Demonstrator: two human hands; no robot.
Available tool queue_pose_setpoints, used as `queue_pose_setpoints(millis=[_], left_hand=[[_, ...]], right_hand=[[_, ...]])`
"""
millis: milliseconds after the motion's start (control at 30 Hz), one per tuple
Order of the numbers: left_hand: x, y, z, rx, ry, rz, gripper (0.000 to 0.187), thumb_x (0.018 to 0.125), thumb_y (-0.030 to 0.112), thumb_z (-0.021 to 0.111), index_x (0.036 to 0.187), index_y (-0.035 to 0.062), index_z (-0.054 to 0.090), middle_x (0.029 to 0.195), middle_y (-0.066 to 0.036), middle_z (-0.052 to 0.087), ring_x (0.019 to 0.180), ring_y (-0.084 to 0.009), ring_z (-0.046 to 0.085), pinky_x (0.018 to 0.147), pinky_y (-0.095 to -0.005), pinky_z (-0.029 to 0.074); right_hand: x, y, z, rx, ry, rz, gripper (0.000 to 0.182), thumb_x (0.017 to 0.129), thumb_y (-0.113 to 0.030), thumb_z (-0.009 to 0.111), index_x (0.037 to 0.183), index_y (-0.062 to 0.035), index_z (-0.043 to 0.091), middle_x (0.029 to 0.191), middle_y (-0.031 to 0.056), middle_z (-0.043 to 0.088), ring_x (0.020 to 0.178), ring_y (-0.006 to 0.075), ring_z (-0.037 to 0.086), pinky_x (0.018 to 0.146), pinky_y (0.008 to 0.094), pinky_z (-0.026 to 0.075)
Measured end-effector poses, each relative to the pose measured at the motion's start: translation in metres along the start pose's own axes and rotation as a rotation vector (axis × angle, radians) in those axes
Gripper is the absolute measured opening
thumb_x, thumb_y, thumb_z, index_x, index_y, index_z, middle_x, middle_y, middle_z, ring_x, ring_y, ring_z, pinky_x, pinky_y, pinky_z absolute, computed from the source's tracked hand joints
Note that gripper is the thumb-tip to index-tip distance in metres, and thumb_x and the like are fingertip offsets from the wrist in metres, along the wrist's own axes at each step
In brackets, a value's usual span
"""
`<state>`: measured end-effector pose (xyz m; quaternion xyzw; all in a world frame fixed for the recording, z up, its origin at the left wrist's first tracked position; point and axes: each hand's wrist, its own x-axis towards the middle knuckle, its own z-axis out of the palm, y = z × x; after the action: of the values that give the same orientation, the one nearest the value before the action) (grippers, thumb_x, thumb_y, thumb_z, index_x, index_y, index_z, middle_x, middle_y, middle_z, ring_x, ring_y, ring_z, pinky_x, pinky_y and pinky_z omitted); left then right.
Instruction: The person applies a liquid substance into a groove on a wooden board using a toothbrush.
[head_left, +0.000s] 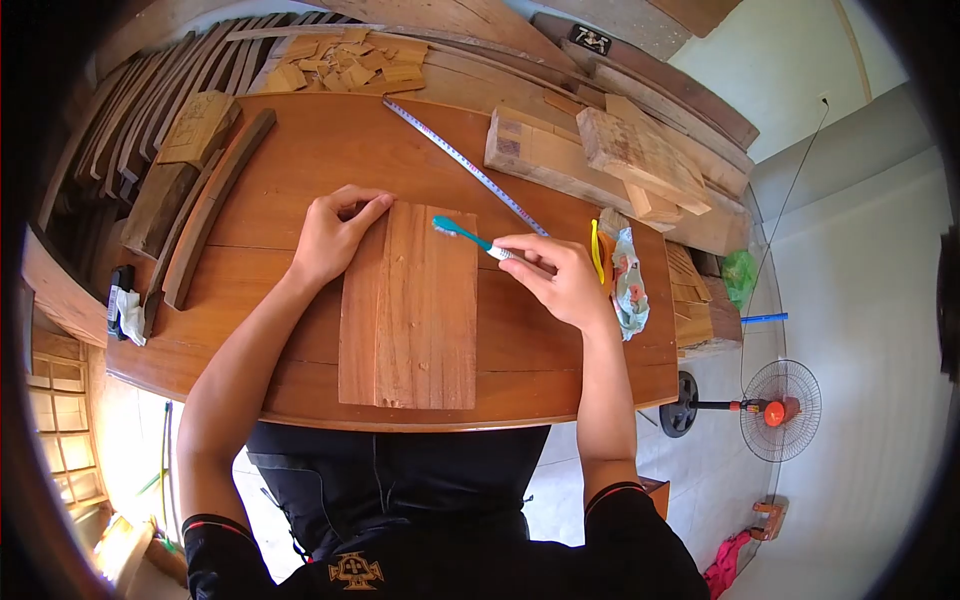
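Observation:
A rectangular wooden panel [410,310] made of joined boards lies flat on a round wooden table [300,160]. My left hand [335,235] presses on the panel's far left corner, fingers curled over the edge. My right hand [555,275] grips a teal toothbrush [462,235] by its white handle. The brush head rests on the panel's far right edge.
A measuring tape [465,165] runs diagonally across the table. Wooden blocks [620,155] stack at the far right, small wood chips [350,65] at the back, curved wooden pieces [215,200] on the left. A patterned cloth [630,285] and yellow tool [596,250] lie by my right hand. A fan [780,410] stands on the floor.

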<state>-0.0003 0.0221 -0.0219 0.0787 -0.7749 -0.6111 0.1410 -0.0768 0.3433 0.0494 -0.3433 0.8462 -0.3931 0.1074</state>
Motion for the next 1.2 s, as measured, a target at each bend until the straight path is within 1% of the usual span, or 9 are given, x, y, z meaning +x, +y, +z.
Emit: queue_pose_setpoints(millis=[67, 200, 400, 600, 733, 800, 933, 1000, 1200], left_hand=[[0.001, 0.001, 0.000, 0.017, 0.002, 0.018, 0.029, 0.109, 0.025, 0.071, 0.117, -0.0018, 0.081, 0.107, -0.006, 0.074, 0.102, -0.0121, 0.069, 0.091, -0.0302, 0.054], [0.000, -0.001, 0.000, 0.037, 0.024, 0.029, 0.029, 0.109, 0.025, 0.071, 0.117, -0.0011, 0.081, 0.107, -0.006, 0.075, 0.100, -0.0122, 0.069, 0.090, -0.0301, 0.054], [0.001, -0.001, 0.000, 0.053, 0.011, 0.017, 0.030, 0.109, 0.025, 0.071, 0.117, -0.0023, 0.080, 0.107, -0.007, 0.075, 0.101, -0.0131, 0.069, 0.091, -0.0303, 0.054], [0.002, -0.008, 0.001, 0.021, 0.049, 0.066, 0.029, 0.106, 0.027, 0.074, 0.116, 0.0004, 0.082, 0.106, -0.009, 0.078, 0.093, -0.0151, 0.070, 0.086, -0.0322, 0.055], [0.001, -0.006, 0.001, 0.031, 0.025, 0.040, 0.030, 0.107, 0.026, 0.073, 0.117, -0.0006, 0.081, 0.108, -0.008, 0.077, 0.097, -0.0145, 0.070, 0.089, -0.0315, 0.055], [0.001, -0.001, -0.001, 0.031, -0.004, 0.025, 0.030, 0.109, 0.024, 0.071, 0.118, -0.0022, 0.080, 0.109, -0.007, 0.074, 0.102, -0.0131, 0.069, 0.092, -0.0298, 0.054], [0.001, -0.004, 0.000, 0.030, 0.029, 0.022, 0.030, 0.106, 0.028, 0.074, 0.117, 0.0006, 0.082, 0.108, -0.009, 0.078, 0.096, -0.0157, 0.070, 0.089, -0.0324, 0.055], [0.001, -0.006, 0.001, 0.013, 0.039, 0.030, 0.030, 0.106, 0.028, 0.074, 0.117, 0.0007, 0.082, 0.108, -0.009, 0.078, 0.097, -0.0154, 0.070, 0.090, -0.0323, 0.055], [0.002, -0.006, 0.001, 0.018, 0.028, 0.050, 0.030, 0.106, 0.028, 0.074, 0.116, 0.0001, 0.082, 0.107, -0.009, 0.078, 0.096, -0.0156, 0.070, 0.089, -0.0322, 0.055]], right_hand=[[-0.002, 0.005, 0.012, 0.141, -0.016, -0.180, 0.024, 0.098, -0.011, 0.082, 0.121, -0.0052, 0.082, 0.095, 0.0054, 0.082, 0.076, 0.0100, 0.070, 0.068, 0.0298, 0.054], [-0.008, -0.011, 0.001, 0.230, -0.632, -0.245, 0.026, 0.090, -0.014, 0.090, 0.116, -0.0080, 0.086, 0.097, 0.0062, 0.083, 0.073, 0.0127, 0.071, 0.062, 0.0289, 0.048], [0.001, 0.011, 0.000, 0.250, -0.077, -0.056, 0.025, 0.094, -0.013, 0.085, 0.119, -0.0085, 0.085, 0.102, 0.0056, 0.084, 0.076, 0.0077, 0.070, 0.065, 0.0249, 0.051], [-0.010, -0.006, -0.002, 0.279, -0.711, -0.188, 0.025, 0.092, -0.017, 0.088, 0.116, -0.0112, 0.086, 0.099, 0.0050, 0.084, 0.078, 0.0112, 0.072, 0.064, 0.0275, 0.049], [-0.005, 0.004, -0.011, 0.130, -0.303, 0.042, 0.024, 0.098, -0.020, 0.083, 0.121, -0.0109, 0.084, 0.106, 0.0037, 0.085, 0.088, 0.0089, 0.074, 0.072, 0.0263, 0.054], [-0.002, 0.008, 0.002, 0.239, -0.104, -0.072, 0.026, 0.098, -0.020, 0.084, 0.122, -0.0101, 0.084, 0.107, 0.0039, 0.085, 0.092, 0.0090, 0.076, 0.076, 0.0272, 0.056], [-0.010, -0.004, 0.001, 0.320, -0.711, -0.243, 0.025, 0.093, -0.017, 0.087, 0.116, -0.0083, 0.086, 0.101, 0.0074, 0.084, 0.086, 0.0138, 0.077, 0.071, 0.0295, 0.054], [-0.010, -0.007, -0.003, 0.307, -0.780, -0.233, 0.025, 0.092, -0.017, 0.089, 0.116, -0.0094, 0.086, 0.101, 0.0058, 0.084, 0.083, 0.0121, 0.075, 0.069, 0.0288, 0.052], [-0.007, -0.001, -0.003, 0.241, -0.221, 0.047, 0.022, 0.096, -0.014, 0.084, 0.117, -0.0074, 0.085, 0.108, 0.0070, 0.085, 0.090, 0.0143, 0.077, 0.078, 0.0310, 0.058]])
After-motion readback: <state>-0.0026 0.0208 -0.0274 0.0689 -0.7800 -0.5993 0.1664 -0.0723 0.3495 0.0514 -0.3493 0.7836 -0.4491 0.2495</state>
